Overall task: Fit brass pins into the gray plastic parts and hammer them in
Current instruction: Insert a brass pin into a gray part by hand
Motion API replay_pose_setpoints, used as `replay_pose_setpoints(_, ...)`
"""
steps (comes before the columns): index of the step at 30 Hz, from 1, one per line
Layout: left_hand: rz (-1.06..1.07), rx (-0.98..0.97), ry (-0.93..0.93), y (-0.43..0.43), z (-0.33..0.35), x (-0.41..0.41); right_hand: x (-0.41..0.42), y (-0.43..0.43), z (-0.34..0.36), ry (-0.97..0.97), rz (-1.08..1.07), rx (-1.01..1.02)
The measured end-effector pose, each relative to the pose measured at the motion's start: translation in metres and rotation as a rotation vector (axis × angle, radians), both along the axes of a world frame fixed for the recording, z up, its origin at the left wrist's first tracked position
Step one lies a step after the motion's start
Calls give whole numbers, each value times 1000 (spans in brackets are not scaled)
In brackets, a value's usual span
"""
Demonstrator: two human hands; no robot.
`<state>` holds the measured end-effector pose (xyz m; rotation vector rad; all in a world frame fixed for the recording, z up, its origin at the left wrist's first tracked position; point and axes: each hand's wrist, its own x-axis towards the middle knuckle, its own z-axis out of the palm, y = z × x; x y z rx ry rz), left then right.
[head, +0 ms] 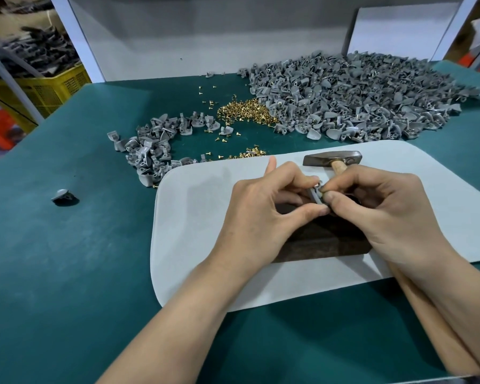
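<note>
From the head camera, both hands meet over the middle of a white mat [194, 217] on the green table [67, 273]. The left hand [263, 214] has thumb and curled fingers pinched on one gray plastic part [315, 195], held just above a dark block [322, 245] that lies on the mat. The right hand [385, 212] closes its thumb and forefinger on a brass pin [322, 193] at the part's upper end; the pin is mostly hidden, so how far it sits in the hole cannot be told. The hammer [332, 158] lies on the mat just beyond the hands, its wooden handle running under the right fingers; whether they also hold it is unclear. Further back are the loose heap of brass pins [244, 109], the large pile of gray parts [358, 101] to its right and a smaller pile [155, 142] to its left; one stray part [62, 195] sits alone far left. The step in hand looks like seating the pin. To do it well, keep the part steady in the left pinch, line the shank straight with the hole and press until it stands on its own, then set the part flat on the block with fingers clear before striking squarely, so the pin does not bend or skip
</note>
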<state>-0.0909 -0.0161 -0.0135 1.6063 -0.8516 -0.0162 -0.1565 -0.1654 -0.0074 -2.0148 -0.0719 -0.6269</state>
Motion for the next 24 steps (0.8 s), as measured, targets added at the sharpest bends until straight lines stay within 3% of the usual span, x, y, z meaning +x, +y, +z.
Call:
replay_pose_setpoints(7,47,-123,5,-5,-3,-1,-5,3,7,-33,-26,134)
replay_pose_setpoints(24,21,-58,-78,-6,-3,-4,-1,2,2,-77,-109,-38)
